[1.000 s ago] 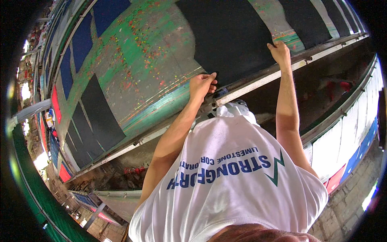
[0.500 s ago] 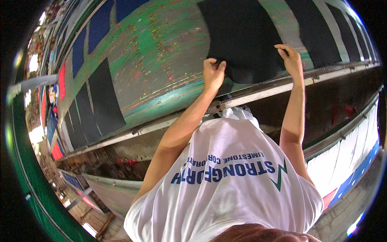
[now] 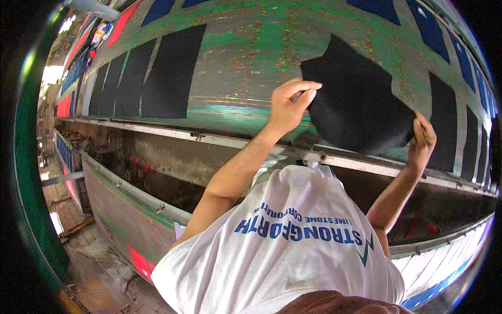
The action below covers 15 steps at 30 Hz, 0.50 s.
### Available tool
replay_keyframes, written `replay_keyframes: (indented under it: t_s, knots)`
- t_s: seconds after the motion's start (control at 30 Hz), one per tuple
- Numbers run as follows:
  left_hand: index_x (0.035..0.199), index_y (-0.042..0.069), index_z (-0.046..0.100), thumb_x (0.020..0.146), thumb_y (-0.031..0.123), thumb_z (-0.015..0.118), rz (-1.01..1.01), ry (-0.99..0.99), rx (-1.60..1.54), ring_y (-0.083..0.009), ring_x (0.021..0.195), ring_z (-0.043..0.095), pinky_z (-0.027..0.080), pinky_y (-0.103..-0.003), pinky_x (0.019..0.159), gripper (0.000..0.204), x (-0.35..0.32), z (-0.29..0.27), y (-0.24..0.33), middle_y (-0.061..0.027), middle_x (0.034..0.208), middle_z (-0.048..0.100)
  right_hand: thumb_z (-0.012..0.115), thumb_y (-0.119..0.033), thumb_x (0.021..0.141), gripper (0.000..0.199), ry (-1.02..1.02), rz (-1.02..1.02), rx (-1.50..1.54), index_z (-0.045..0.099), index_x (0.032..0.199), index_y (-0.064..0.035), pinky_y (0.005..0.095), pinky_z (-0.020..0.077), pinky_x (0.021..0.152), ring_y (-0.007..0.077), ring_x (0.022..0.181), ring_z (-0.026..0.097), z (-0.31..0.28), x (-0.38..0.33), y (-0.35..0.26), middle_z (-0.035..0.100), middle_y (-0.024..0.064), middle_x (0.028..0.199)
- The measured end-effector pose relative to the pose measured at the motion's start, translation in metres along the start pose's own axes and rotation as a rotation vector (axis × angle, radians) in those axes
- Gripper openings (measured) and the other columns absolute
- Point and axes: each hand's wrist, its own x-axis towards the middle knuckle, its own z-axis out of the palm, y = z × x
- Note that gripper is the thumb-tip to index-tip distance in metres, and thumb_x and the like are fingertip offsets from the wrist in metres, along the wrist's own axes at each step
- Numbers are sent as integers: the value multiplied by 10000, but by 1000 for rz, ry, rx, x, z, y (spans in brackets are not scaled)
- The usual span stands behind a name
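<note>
Black sheet [image 3: 361,104] is held over the stained surface [image 3: 243,78], its lower edge sagging between the hands. Left hand [image 3: 286,107]: thumb and fingers pinch the sheet's left edge. Right hand [image 3: 422,142]: fingers pinch its right edge. Flat black panels [image 3: 172,73] lie on the surface at left.

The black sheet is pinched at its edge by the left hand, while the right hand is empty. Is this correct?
The right hand is not empty: it grips the black sheet at its right side, as the head view shows. The left hand does pinch its edge.
</note>
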Motion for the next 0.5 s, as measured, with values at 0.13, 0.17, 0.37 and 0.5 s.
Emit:
replay_keyframes:
  t_s: [0.13, 0.17, 0.37, 0.5]
  knots:
    - [1150, -23, 798, 990, 30, 736, 259, 120, -130, -58, 725, 484, 328, -233, 593, 180, -19, -69, 54, -2, 895, 611, 816, -95, 941, 343, -289, -254, 332, 771, 1263, 16, 290, 471, 985, 143, 1058, 681, 10, -15, 0, 775, 90, 1189]
    - [1141, -41, 795, 977, 41, 756, 253, 196, -133, -72, 742, 508, 353, -236, 603, 188, -28, -85, 69, -19, 895, 628, 831, -92, 928, 360, -336, -254, 421, 770, 1267, 12, 304, 480, 984, 155, 1061, 687, 18, -21, -4, 775, 103, 1197]
    - [1200, -53, 747, 1015, 80, 720, 398, 514, -128, -77, 957, 609, 449, -219, 853, 230, -25, -161, 124, -80, 1142, 740, 859, -78, 868, 442, -357, -389, 366, 755, 1283, 35, 279, 481, 787, 143, 894, 636, 116, -37, -53, 737, 64, 1068]
    - [1208, -48, 748, 1058, 114, 710, 148, 617, -176, -48, 923, 607, 466, -209, 844, 224, 24, -209, 107, -48, 1132, 746, 859, -121, 894, 532, -232, -7, 112, 699, 1371, 51, 205, 366, 672, 46, 790, 515, 215, -33, -67, 671, 0, 1032]
